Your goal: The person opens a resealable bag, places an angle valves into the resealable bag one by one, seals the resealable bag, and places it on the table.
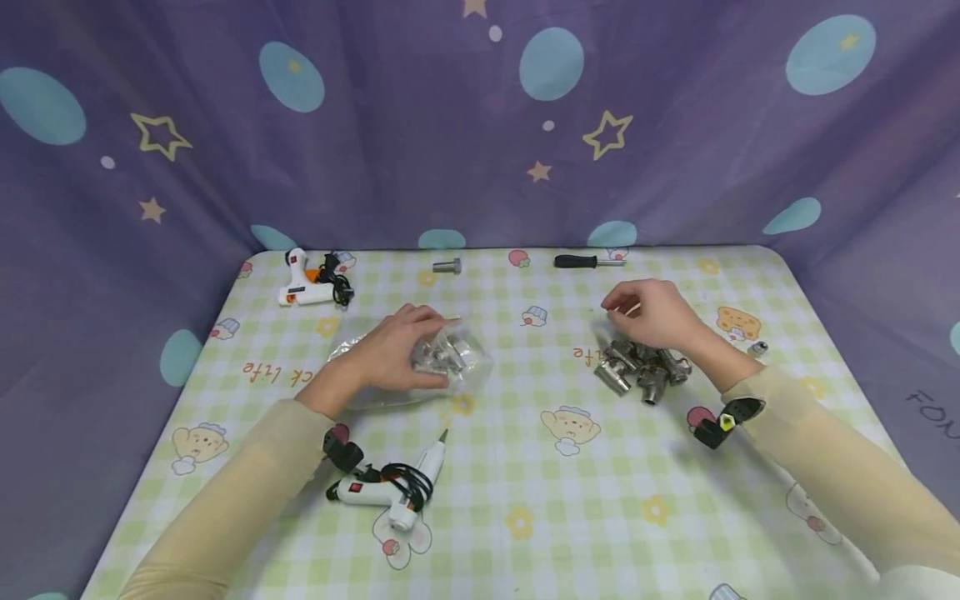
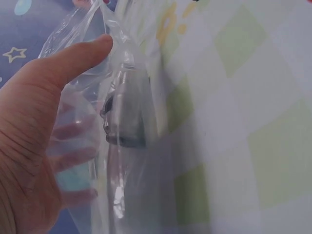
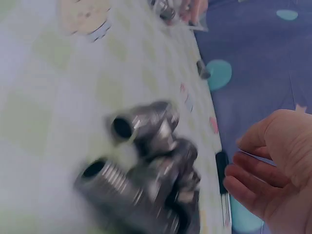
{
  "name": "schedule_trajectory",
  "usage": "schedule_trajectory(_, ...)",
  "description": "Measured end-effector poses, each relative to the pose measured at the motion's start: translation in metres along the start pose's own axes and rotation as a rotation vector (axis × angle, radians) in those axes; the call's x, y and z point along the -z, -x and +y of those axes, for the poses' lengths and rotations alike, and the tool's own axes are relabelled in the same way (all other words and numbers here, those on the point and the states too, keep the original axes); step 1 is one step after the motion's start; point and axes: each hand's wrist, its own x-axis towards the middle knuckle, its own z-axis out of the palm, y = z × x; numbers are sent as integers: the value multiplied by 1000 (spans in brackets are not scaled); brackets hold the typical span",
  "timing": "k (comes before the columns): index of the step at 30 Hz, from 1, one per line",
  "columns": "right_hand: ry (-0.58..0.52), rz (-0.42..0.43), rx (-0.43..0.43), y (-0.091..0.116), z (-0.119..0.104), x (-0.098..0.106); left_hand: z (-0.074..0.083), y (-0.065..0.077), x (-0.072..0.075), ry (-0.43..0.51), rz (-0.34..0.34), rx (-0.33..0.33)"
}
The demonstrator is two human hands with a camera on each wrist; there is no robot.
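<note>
My left hand (image 1: pixel 397 350) holds a clear plastic bag (image 1: pixel 477 354), which lies at the left middle of the table. Its thumb is in front of the film, and the other fingers show through the plastic in the left wrist view. Inside the bag are shiny metal pipe fittings (image 1: pixel 438 357), one (image 2: pixel 127 109) standing close by the thumb. My right hand (image 1: pixel 651 312) hovers at the far side of a pile of metal pipe fittings (image 1: pixel 651 377), fingers loosely bent and nothing in them. The right wrist view shows a gap between this hand and the threaded fittings (image 3: pixel 161 165), which look blurred.
A white glue gun (image 1: pixel 306 290) with a black cord lies at the back left, another (image 1: pixel 375 492) near my left forearm. Along the back edge are a bolt (image 1: pixel 447 266) and a black-handled screwdriver (image 1: pixel 577 262). A small metal piece (image 1: pixel 757 348) sits beyond my right wrist.
</note>
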Motion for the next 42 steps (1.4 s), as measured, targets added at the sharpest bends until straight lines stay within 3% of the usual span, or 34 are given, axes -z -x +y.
schedule_trajectory(11,102,127,-84,32,34,10,1,1,1,3,-11,16)
schedule_trajectory(23,150,22,-242,46,57,9,5,2,2,14,-32,40)
schedule_trajectory(32,171,-58,-240,46,56,14,3,2,1,8,-33,37)
schedule_trajectory(42,153,15,-227,33,47,21,3,2,1,-3,-38,44)
